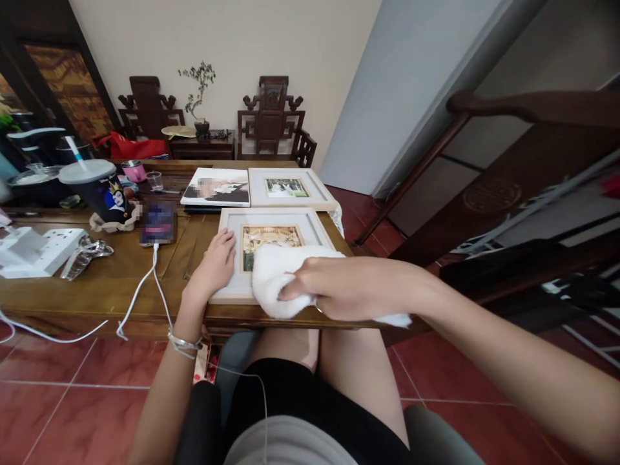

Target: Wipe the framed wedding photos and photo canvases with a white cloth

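A light wooden picture frame (227,258) with a wide white mat lies flat at the table's front edge, a small photo (271,236) in its middle. My left hand (217,259) grips the frame's left side, its fingers curled over the rim. Bunched in my right hand (334,284) is a fluffy white cloth (276,274), pressed onto the frame's lower right part. Cloth and hand hide that corner and part of the photo. Just behind lies a second picture frame (317,194), beside a photo board (217,174) stacked on something dark.
On the wooden table (194,226) to the left are a phone (157,225) on a white cable, a lidded cup (94,190), a power strip (43,252), a clear hair claw (84,255) and a pink mug (134,171). A dark wooden chair (523,181) stands at right.
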